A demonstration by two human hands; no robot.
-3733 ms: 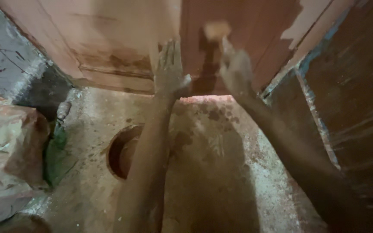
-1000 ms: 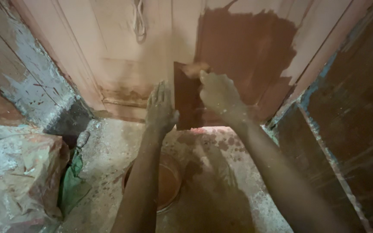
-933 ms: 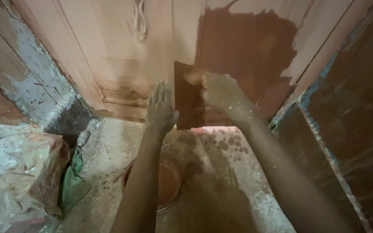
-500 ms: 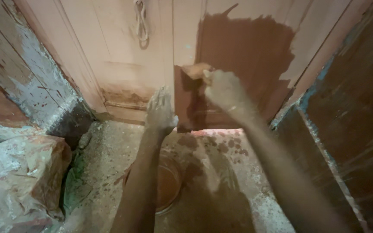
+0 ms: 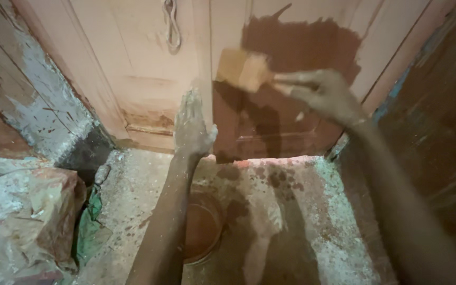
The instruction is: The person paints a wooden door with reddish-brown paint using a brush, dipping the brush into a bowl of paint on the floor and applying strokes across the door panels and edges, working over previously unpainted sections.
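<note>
Pale wooden door (image 5: 133,79) fills the background above a spattered concrete floor (image 5: 312,221), where a paint bowl (image 5: 201,227) sits. Left hand (image 5: 192,126) presses flat, fingers extended, against the door's lower edge. Right hand (image 5: 323,95) grips a paintbrush (image 5: 244,69) against the brown painted patch (image 5: 302,47).

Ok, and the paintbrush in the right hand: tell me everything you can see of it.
The paintbrush is a wide, flat brush with a blocky head that looks tan to orange, blurred by motion. Its pale handle runs to the right into the right hand, whose fingers close around it. It lies roughly level, head pointing left, up against the door at the left edge of the dark brown painted patch. Bristles and ferrule cannot be told apart. Whether the head touches the wood is unclear.
</note>
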